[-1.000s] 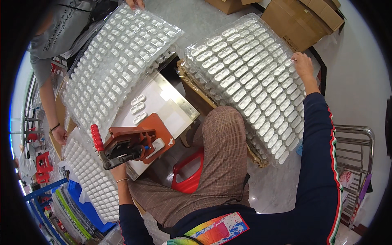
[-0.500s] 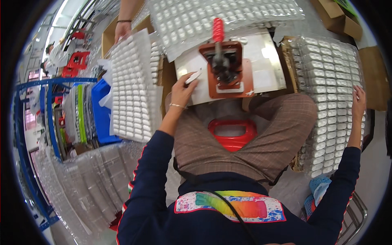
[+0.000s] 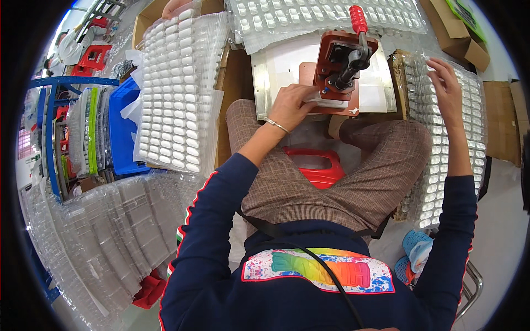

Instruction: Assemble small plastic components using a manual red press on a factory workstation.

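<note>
My left hand [image 3: 291, 105] reaches in at the near left of a small hand press [image 3: 343, 66] with brown-red plates and a red handle grip. Its thumb and fingers are pinched at a small white oblong piece [image 3: 331, 103] low on the press. The fingertips partly hide the piece. Over the far left part of the right-hand clear tray [image 3: 436, 165], my right hand [image 3: 445, 85] is raised with its fingers apart. Rows of white oval pieces fill that tray. I make out nothing held in the right hand.
Another person's hand [image 3: 175, 7] touches the left-hand tray of white pieces [image 3: 168, 110]. A further filled tray [image 3: 326, 16] lies beyond the press. Beneath my legs is a red stool [image 3: 317, 168]. Stacked clear trays [image 3: 105, 231] and a blue bin [image 3: 118, 135] stand left.
My left hand has carried the white piece rightward to the press. My right hand has moved farther from me along its tray, and its fingers have spread. The whole view has shifted slightly.
</note>
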Available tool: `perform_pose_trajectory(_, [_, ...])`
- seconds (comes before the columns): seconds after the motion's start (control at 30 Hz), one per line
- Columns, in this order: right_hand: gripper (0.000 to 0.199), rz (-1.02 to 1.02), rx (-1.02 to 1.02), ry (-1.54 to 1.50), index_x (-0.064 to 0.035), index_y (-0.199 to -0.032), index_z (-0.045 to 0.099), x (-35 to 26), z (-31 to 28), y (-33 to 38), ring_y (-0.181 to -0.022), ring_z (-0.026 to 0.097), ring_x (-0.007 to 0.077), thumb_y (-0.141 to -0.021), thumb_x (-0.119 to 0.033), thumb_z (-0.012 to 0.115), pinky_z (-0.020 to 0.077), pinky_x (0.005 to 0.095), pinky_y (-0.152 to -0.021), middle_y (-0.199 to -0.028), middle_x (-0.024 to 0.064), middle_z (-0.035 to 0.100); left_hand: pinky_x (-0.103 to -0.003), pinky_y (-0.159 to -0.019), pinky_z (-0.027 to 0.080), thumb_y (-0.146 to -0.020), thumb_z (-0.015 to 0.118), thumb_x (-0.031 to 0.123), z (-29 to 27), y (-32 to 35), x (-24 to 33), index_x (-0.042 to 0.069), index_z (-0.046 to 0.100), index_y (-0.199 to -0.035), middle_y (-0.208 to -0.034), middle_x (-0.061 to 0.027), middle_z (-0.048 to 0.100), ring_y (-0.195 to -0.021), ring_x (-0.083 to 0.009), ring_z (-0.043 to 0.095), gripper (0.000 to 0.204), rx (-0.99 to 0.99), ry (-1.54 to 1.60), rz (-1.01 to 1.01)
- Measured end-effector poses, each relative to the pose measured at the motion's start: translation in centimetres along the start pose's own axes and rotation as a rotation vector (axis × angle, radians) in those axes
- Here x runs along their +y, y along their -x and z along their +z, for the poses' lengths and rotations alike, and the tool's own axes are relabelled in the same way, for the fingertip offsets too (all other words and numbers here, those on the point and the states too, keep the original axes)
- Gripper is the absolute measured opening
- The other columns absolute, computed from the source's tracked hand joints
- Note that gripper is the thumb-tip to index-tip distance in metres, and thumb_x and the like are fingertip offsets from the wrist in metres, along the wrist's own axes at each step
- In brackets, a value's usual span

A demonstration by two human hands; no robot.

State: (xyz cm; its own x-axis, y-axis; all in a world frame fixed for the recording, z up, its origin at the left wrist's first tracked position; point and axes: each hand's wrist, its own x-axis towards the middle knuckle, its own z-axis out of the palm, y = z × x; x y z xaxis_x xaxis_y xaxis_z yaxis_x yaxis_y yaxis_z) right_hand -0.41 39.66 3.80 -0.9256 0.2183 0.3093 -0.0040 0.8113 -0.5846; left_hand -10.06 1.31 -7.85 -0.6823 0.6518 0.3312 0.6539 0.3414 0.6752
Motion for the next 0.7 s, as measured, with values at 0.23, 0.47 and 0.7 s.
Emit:
perform_pose_trajectory(0.23, [0.021, -0.192, -0.004, -0.177, -0.0078, -0.112, 0.069, -6.9, 5.6, -4.3, -0.09, 0.061, 0.0133, -0.095, -0.011, 0.059, 0.0492, 0.0257, -0.081, -0.11, 0.0043, 0.065, -0.041, -0.087, 0.044, -0.073, 0.077, 0.018, 2.9, -0.3, 0.3, 0.004, 0.066, -0.105, -0.108, -0.0095, 0.063, -0.102, -0.0304, 0.055, 0.037, -0.054, -0.101, -0.14])
perform_pose_trajectory(0.47, [0.031, 0.141, -0.08, -0.772, -0.0002, -0.117, 0.063, -14.2, 7.1, -7.6, -0.081, 0.061, 0.0092, -0.102, -0.025, 0.051, 0.0484, 0.0213, -0.072, -0.096, 0.0037, 0.066, -0.038, -0.083, 0.047, -0.072, 0.081, 0.017, 3.7, 1.3, -0.7, 0.002, 0.067, -0.101, -0.109, -0.0098, 0.062, -0.098, -0.0289, 0.055, 0.036, 0.174, 0.156, -0.122])
perform_pose_trajectory(0.7, [0.028, 0.313, -0.179, -0.994, 0.0012, -0.115, 0.063, -19.5, 6.6, -9.0, -0.076, 0.06, 0.0078, -0.1, -0.02, 0.055, 0.0495, 0.0194, -0.07, -0.09, 0.0032, 0.065, -0.037, -0.076, 0.049, -0.07, 0.082, 0.013, 4.3, 0.5, 0.3, 0.001, 0.066, -0.091, -0.106, -0.0101, 0.064, -0.094, -0.0271, 0.056, 0.029, 0.139, 0.047, -0.246])
